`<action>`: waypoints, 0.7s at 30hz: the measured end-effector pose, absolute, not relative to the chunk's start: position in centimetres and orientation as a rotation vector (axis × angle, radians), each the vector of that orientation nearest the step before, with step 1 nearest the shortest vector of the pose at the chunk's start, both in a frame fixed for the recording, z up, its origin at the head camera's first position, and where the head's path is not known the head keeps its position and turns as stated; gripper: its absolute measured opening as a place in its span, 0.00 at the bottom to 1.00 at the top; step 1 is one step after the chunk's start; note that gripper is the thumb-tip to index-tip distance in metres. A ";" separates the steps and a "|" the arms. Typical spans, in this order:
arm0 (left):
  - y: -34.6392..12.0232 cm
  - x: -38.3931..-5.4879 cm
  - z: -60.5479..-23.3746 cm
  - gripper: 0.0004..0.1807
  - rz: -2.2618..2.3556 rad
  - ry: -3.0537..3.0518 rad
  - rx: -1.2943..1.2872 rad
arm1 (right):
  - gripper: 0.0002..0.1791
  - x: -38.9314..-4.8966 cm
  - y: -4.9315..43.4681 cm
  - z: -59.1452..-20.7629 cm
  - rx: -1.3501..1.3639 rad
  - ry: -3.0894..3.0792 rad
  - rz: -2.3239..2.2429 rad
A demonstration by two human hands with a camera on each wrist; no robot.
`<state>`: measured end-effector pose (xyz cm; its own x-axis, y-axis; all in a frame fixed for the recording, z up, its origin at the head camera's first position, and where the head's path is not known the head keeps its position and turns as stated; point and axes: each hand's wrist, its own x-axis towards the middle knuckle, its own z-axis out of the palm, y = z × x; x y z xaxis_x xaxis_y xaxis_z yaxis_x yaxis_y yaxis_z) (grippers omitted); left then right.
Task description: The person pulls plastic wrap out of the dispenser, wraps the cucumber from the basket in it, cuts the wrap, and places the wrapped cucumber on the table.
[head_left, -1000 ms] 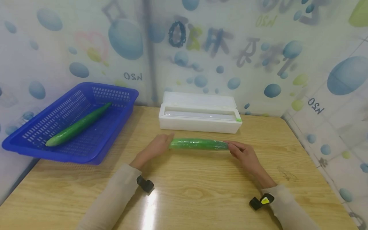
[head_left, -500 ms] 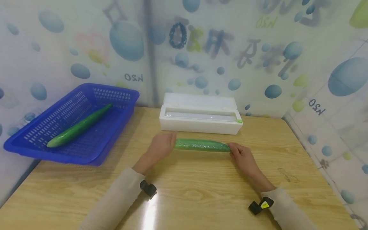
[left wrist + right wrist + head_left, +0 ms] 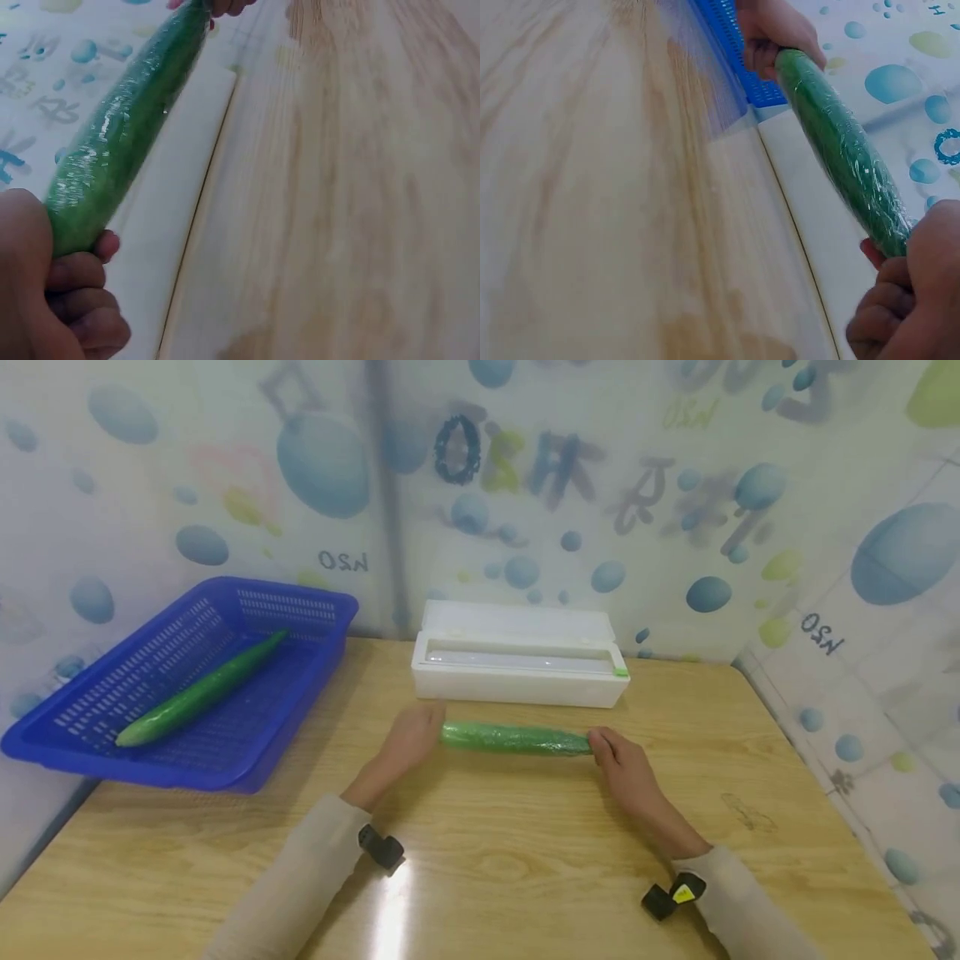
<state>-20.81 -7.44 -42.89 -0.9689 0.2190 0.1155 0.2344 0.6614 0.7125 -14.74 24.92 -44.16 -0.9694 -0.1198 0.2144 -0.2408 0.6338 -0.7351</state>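
A cucumber (image 3: 517, 739) wrapped in shiny clear film is stretched between both hands, held level over the table. My left hand (image 3: 408, 745) grips its paler end, fingers curled under it and thumb on top, as the left wrist view shows around the cucumber (image 3: 112, 142). The darker end is held by my right hand (image 3: 630, 777), thumb above and fingers folded beneath. Wrinkled film shows along the cucumber (image 3: 847, 154) in the right wrist view. Both tips are hidden inside the hands.
Behind the hands stands a white box (image 3: 517, 685) with its lid raised and a roll inside. A blue plastic basket (image 3: 255, 772) on the left holds an unwrapped cucumber (image 3: 202, 693). The wooden table (image 3: 510, 877) meets a patterned wall at the back.
The right hand has closed more fully around its end of the cucumber, and the left hand's fingers have curled in. The cucumber has turned slightly between them; the basket and box stay put.
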 end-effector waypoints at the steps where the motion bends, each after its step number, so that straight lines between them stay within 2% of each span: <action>1: -7.4 -20.8 -42.9 0.27 -1.233 -2.812 -0.374 | 0.24 -14.9 24.9 -44.1 0.270 -2.743 1.287; 9: -7.3 -20.5 -43.1 0.24 -1.023 -2.693 -0.608 | 0.30 -16.3 25.7 -43.4 0.167 -3.063 1.597; 14: -7.0 -20.0 -42.3 0.24 -1.091 -2.748 -0.503 | 0.32 -16.9 25.5 -42.9 0.257 -3.037 1.398; 18: -8.2 -20.8 -42.8 0.17 -0.907 -2.808 -0.672 | 0.29 -17.0 24.9 -42.0 0.423 -2.865 1.190; 20: -9.6 -23.9 -47.0 0.08 -0.654 -2.740 -0.869 | 0.24 -17.0 24.7 -41.6 0.526 -2.783 1.106; 21: -10.3 -25.6 -49.2 0.07 -0.556 -2.712 -0.937 | 0.20 -17.0 24.6 -41.5 0.585 -2.754 1.086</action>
<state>-25.58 -10.33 -49.21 -0.7728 0.5466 0.3224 0.6294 0.7252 0.2792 -17.04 24.57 -41.50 -0.9175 -0.3081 0.2516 -0.3969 0.6670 -0.6305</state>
